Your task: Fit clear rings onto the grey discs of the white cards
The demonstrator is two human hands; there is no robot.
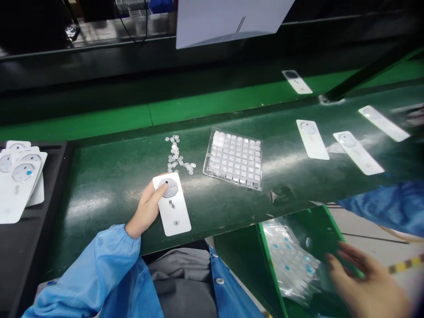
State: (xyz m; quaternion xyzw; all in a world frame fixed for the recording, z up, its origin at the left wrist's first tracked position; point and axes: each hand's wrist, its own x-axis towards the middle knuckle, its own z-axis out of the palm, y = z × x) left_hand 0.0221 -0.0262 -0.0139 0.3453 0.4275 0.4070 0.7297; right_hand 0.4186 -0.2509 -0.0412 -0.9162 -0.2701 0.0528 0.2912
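Note:
My left hand (149, 205) grips a white rectangular card (175, 216) by its left edge, thumb on its face. The card bears a grey octagonal patch with a small black dot, dark lettering and a small emblem. Just beyond it, small clear round pieces (174, 152) lie scattered on the green table. To their right sits a clear tray (233, 159) filled with rows of whitish round pieces. My right hand (367, 278), blurred, is over the right side of an open green bin (271, 265), fingers apart and nothing visible in them.
Inside the bin are clear trays (291, 265) with blue dots. A black tray (16, 260) at left holds stacked white cards (15, 194). More cards (313, 139) lie to the right, near a dark post (361, 75). A blue sleeve (387, 207) shows at right.

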